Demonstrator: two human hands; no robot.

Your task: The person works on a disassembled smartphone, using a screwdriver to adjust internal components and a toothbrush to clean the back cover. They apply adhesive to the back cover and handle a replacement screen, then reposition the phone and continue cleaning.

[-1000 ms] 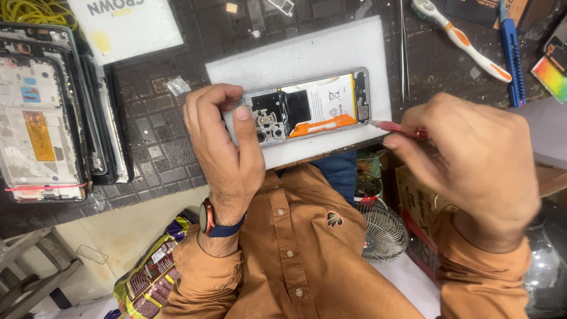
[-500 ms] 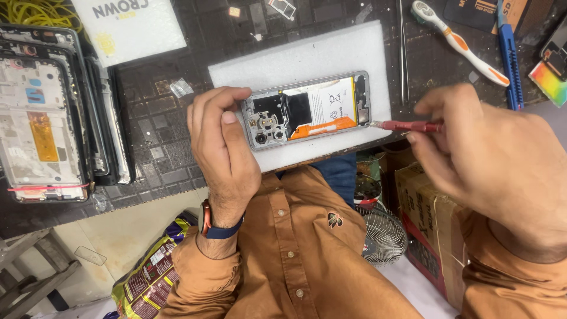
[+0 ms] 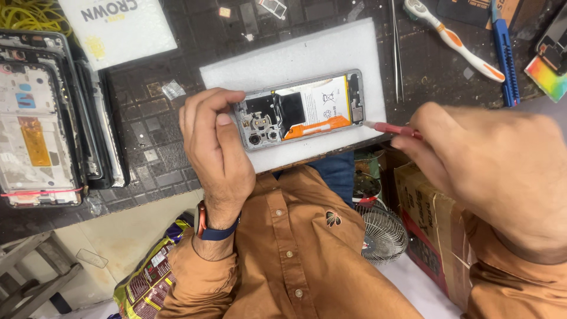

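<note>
1. Left hand (image 3: 215,150) rests on the near left end of an opened phone (image 3: 301,111), thumb laid along its near edge and fingers curled over the far left corner, clamped on the frame.
2. Phone lies flat, back cover off, on a white foam pad (image 3: 283,56) in the middle of the dark gridded work mat (image 3: 147,159). Its camera modules sit at the left end, under the hand's thumb tip; a white battery with an orange strip fills the right part.
3. Right hand (image 3: 490,171) is at the near right, fingers pinched together on a red-handled tool (image 3: 393,128), whose thin metal tip touches the phone's right end.
4. Stack of phone frames and screens (image 3: 41,118) sits at the far left of the mat, well apart from the pad.
5. White card (image 3: 118,26) lies far left, beside a tangle of yellow wire (image 3: 26,15).
6. Tweezers (image 3: 397,53) lie just right of the pad; farther right are a white and orange toothbrush (image 3: 455,41) and a blue tool (image 3: 507,56).
7. Small fan (image 3: 381,233) and a cardboard box (image 3: 431,218) stand below the table edge, near the orange shirt (image 3: 295,254).
</note>
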